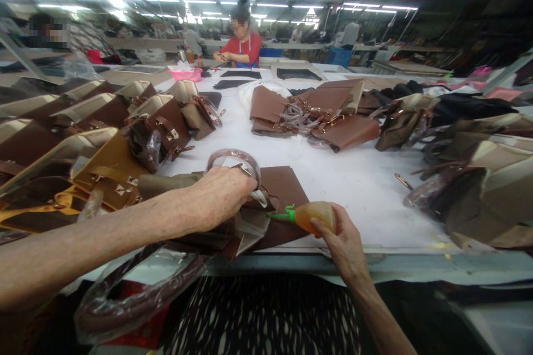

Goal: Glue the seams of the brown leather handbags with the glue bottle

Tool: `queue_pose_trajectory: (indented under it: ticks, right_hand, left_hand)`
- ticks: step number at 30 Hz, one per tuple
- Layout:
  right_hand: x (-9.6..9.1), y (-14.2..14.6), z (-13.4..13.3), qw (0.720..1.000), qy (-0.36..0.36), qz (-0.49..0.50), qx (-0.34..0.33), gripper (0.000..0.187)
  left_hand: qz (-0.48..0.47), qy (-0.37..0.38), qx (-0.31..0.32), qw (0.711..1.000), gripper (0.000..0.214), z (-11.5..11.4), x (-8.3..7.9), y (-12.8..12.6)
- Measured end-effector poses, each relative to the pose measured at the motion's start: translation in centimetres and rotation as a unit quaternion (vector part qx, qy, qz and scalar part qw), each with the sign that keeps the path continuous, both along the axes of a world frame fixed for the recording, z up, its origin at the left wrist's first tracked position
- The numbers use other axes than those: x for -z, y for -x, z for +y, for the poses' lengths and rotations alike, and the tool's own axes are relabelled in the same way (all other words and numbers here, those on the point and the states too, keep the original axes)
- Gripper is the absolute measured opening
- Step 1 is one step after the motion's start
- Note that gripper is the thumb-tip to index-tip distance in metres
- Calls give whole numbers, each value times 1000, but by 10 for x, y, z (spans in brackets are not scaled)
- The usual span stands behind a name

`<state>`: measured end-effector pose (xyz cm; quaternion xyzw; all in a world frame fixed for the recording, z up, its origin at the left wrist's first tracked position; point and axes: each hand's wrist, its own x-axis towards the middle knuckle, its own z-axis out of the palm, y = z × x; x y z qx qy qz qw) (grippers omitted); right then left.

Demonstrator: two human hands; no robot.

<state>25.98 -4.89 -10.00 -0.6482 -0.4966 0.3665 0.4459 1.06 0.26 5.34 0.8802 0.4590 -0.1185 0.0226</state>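
Observation:
A brown leather handbag point(283, 188) lies flat at the near edge of the white table point(366, 177), its plastic-wrapped handle point(233, 158) arching up. My left hand point(220, 194) is closed on the bag's top edge, just below that handle. My right hand point(341, 238) grips a small orange squeeze bottle point(314, 215). Its green nozzle point(281, 214) points left and touches the bag's flap close to my left hand.
Unfinished brown, tan and mustard handbags point(104, 172) crowd the left side, more lie mid-table point(316, 113) and at the right point(478, 177). A person in a red top point(244, 47) works at the far end beside a pink tray point(186, 74). A wrapped handle point(137, 299) hangs below the table edge.

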Motion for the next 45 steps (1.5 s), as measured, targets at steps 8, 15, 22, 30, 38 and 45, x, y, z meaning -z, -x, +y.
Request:
queue_pose_trajectory:
  ticks: [8, 15, 22, 30, 38, 45]
  right_hand:
    - [-8, 2, -10, 999, 20, 20, -31, 50]
    - [-12, 5, -15, 997, 19, 31, -63, 43]
    - [-10, 5, -13, 1000, 13, 12, -16, 48]
    - [-16, 5, -19, 998, 22, 45, -31, 49]
    - [-22, 6, -24, 997, 41, 26, -66, 48]
    - [-27, 2, -26, 995, 29, -15, -95, 53]
  left_hand:
    - [-20, -9, 8, 1000, 19, -7, 1, 4]
    - [-41, -19, 4, 999, 18, -15, 9, 10]
    - [-50, 4, -32, 998, 21, -23, 3, 5]
    - [-145, 56, -65, 986, 29, -43, 19, 15]
    - [-223, 38, -58, 972, 32, -64, 36, 26]
    - [-203, 18, -66, 977, 32, -65, 41, 29]
